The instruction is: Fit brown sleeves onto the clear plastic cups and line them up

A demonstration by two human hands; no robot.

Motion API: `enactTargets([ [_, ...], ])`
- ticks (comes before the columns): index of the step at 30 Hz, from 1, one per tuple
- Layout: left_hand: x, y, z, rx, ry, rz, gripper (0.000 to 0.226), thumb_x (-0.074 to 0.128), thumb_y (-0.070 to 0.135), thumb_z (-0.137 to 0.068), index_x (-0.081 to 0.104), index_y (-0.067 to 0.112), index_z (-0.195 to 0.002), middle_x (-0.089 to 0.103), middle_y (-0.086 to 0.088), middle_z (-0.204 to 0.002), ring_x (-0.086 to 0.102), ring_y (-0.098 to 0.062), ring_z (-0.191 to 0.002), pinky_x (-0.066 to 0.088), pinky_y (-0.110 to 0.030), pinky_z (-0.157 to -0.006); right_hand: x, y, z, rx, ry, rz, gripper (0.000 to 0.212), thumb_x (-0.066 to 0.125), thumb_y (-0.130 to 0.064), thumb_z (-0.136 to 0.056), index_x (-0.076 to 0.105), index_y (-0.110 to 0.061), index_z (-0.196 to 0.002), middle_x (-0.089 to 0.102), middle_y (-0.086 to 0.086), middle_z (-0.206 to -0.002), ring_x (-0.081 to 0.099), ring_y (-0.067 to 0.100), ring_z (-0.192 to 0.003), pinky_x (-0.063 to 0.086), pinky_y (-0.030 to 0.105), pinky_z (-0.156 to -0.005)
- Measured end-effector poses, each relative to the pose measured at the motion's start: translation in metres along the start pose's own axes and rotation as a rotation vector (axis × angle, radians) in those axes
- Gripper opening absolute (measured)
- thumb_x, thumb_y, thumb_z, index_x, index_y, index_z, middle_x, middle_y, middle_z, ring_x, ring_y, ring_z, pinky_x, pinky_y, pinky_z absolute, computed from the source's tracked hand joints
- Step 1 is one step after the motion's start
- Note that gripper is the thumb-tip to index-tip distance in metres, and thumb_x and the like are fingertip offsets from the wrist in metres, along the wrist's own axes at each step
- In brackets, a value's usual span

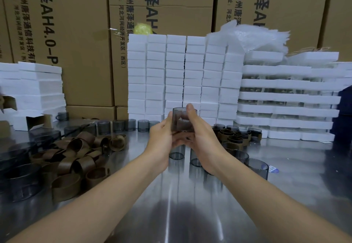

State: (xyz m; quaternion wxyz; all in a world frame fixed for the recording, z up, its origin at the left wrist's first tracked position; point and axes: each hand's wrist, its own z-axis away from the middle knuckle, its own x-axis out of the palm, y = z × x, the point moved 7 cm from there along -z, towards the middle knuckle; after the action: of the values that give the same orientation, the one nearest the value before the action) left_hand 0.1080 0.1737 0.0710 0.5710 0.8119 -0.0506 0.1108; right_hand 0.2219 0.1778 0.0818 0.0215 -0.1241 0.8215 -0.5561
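- The shiny steel table (190,214) is the nearest thing to me, and it runs forward under everything else.
- A little farther, my left hand (163,134) and my right hand (202,134) both curl around one clear smoky plastic cup (182,121), one hand on each side. My right thumb reaches up to its rim.
- This cup is lifted above the table and stands upright, mouth up, so its long axis is vertical. Its lower part looks brownish, but I cannot tell if a sleeve sits there.
- Just under my hands stand bare grey plastic cups (176,152).
- The heap of loose brown paper sleeves (76,159) lies to my left. The group of cups wearing brown sleeves (234,138) stands to my right and a little farther, so I judge my right hand is nearer for putting the cup there.
- Behind are stacks of white foam blocks (182,75), then tall brown cardboard boxes (85,33).
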Motion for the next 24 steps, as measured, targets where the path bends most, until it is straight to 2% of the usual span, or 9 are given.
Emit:
enactTargets([
  [3,-0.010,0.001,-0.002,0.067,0.099,-0.071,0.030,0.062,0.022,-0.110,0.081,0.004,-0.096,0.083,-0.011,-0.092,0.077,-0.018,-0.074,0.059,-0.023,-0.061,0.001,0.000,0.002,-0.042,0.020,0.034,0.087,0.076,-0.073,-0.076,0.073,0.000,-0.122,0.077,0.025,-0.117,0.075,0.038,-0.114,0.057,0.058,-0.107],
  [5,-0.012,0.000,-0.003,0.082,0.133,-0.106,0.029,0.061,0.017,-0.109,0.078,-0.002,-0.095,0.081,-0.010,-0.089,0.073,-0.018,-0.073,0.058,-0.024,-0.060,0.001,-0.004,0.002,-0.089,0.033,0.044,0.077,0.084,-0.070,-0.079,0.076,-0.003,-0.116,0.076,0.026,-0.115,0.073,0.042,-0.115,0.057,0.060,-0.106],
  [8,-0.005,0.001,-0.002,0.057,0.099,-0.018,0.043,0.048,0.033,-0.116,0.080,0.004,-0.110,0.083,-0.006,-0.102,0.080,-0.023,-0.092,0.065,-0.033,-0.080,-0.002,-0.009,0.002,-0.182,0.085,0.069,0.063,0.086,-0.063,-0.072,0.076,-0.011,-0.107,0.081,0.012,-0.103,0.078,0.031,-0.104,0.063,0.038,-0.086],
  [11,0.014,-0.005,0.005,-0.065,-0.031,0.172,0.070,0.033,0.062,-0.112,0.083,0.014,-0.108,0.083,-0.007,-0.111,0.078,-0.021,-0.108,0.059,-0.038,-0.093,-0.003,-0.007,0.004,-0.260,0.147,0.196,0.059,0.092,-0.056,-0.070,0.066,-0.019,-0.109,0.081,-0.002,-0.099,0.078,0.013,-0.097,0.062,0.029,-0.082],
  [14,0.024,-0.012,0.009,-0.092,-0.074,0.190,0.072,0.036,0.073,-0.107,0.086,0.025,-0.086,0.082,0.002,-0.099,0.078,-0.013,-0.098,0.055,-0.032,-0.081,-0.006,-0.006,0.006,-0.255,0.172,0.304,0.062,0.076,-0.075,-0.077,0.060,-0.022,-0.105,0.077,-0.005,-0.098,0.075,0.010,-0.095,0.058,0.025,-0.076],
  [16,0.020,-0.012,0.007,-0.075,-0.051,0.120,0.075,0.030,0.072,-0.108,0.086,0.025,-0.096,0.084,-0.003,-0.105,0.080,-0.014,-0.100,0.058,-0.030,-0.076,-0.006,-0.007,0.007,-0.242,0.144,0.344,0.062,0.050,-0.080,-0.093,0.058,-0.020,-0.106,0.074,0.000,-0.104,0.073,0.013,-0.096,0.056,0.022,-0.074],
  [19,0.012,-0.008,0.001,-0.064,-0.005,0.090,0.077,0.025,0.071,-0.109,0.081,0.018,-0.111,0.083,-0.010,-0.107,0.081,-0.021,-0.100,0.061,-0.035,-0.077,-0.003,-0.009,0.009,-0.213,0.107,0.377,0.062,0.023,-0.065,-0.111,0.057,-0.013,-0.114,0.071,0.006,-0.115,0.068,0.015,-0.108,0.055,0.031,-0.094],
  [21,0.010,-0.009,-0.003,-0.063,0.001,0.072,0.078,0.024,0.070,-0.110,0.080,0.017,-0.115,0.083,-0.013,-0.108,0.080,-0.027,-0.105,0.064,-0.043,-0.085,-0.002,-0.010,0.010,-0.198,0.084,0.367,0.058,0.024,-0.062,-0.112,0.056,-0.013,-0.116,0.071,0.005,-0.116,0.067,0.015,-0.111,0.053,0.034,-0.099],
  [24,0.008,-0.010,-0.006,-0.095,-0.007,0.076,0.080,0.021,0.069,-0.111,0.075,0.013,-0.125,0.079,-0.019,-0.118,0.076,-0.035,-0.111,0.056,-0.053,-0.101,-0.002,-0.011,0.008,-0.169,0.034,0.281,0.045,0.046,-0.061,-0.108,0.058,-0.019,-0.115,0.076,-0.002,-0.110,0.072,0.008,-0.102,0.054,0.023,-0.084],
])
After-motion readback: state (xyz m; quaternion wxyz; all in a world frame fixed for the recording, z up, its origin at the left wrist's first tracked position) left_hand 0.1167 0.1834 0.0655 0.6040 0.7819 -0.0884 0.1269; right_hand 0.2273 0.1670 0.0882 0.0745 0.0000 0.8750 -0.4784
